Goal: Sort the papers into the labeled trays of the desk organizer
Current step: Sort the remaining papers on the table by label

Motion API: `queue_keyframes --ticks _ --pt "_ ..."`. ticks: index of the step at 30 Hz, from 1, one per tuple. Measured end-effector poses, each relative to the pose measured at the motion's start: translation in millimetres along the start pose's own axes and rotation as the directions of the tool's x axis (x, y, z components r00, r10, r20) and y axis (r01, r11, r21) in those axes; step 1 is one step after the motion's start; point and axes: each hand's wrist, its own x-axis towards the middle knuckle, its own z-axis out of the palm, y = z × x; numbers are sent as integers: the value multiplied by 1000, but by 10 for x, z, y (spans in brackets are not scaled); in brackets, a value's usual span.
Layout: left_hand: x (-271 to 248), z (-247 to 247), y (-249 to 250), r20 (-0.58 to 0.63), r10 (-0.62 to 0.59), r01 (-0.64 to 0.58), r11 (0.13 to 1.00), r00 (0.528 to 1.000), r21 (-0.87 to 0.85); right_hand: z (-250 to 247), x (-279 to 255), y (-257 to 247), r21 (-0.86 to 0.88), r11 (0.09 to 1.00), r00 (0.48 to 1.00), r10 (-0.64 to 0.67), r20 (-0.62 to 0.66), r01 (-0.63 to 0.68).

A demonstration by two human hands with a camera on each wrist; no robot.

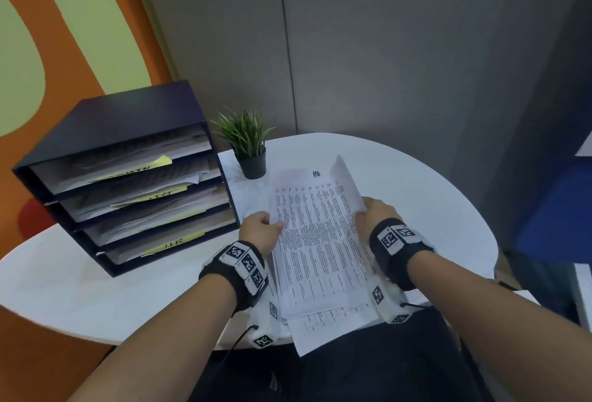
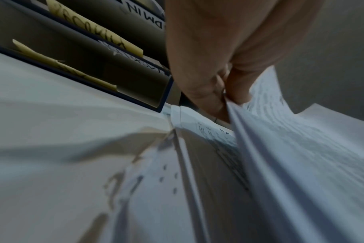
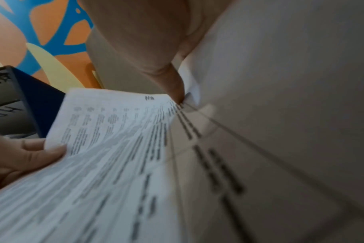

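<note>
A printed sheet [image 1: 315, 241] full of small text columns is lifted over a stack of papers [image 1: 333, 324] on the white round table [image 1: 80, 289]. My left hand [image 1: 261, 230] pinches the sheet's left edge, thumb on top; the left wrist view shows the same left hand [image 2: 220, 97] on the paper's edge [image 2: 266, 148]. My right hand [image 1: 376, 212] pinches the right edge, seen close as the right hand [image 3: 177, 92] on the sheet [image 3: 114, 148]. The dark blue desk organizer [image 1: 128, 174] stands at the left, its four trays holding papers and yellow labels [image 1: 174, 243].
A small potted plant [image 1: 248, 142] in a black pot stands just right of the organizer, behind the sheet. More white paper [image 1: 246, 190] lies flat by the pot. A grey wall closes the back; a blue chair [image 1: 557, 219] is at the right.
</note>
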Motion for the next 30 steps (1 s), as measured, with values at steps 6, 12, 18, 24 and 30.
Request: queue_keyframes --ticks 6,12,18,24,30 --pt "-87 -149 140 45 95 -90 991 994 -104 -88 78 59 387 920 998 68 -2 -62" --pt "-182 -458 0 98 -18 39 975 995 -220 -114 79 -78 431 902 993 -36 112 -16" --pt "-411 -880 -161 169 -65 95 980 983 -173 108 -118 -381 411 911 972 -117 202 24" --pt "-458 -1211 -502 115 -176 191 972 978 -134 384 -404 -649 425 904 920 -210 332 53" --pt "-402 -1524 -576 110 -294 301 952 950 -59 577 -651 -844 412 911 864 -194 464 -16"
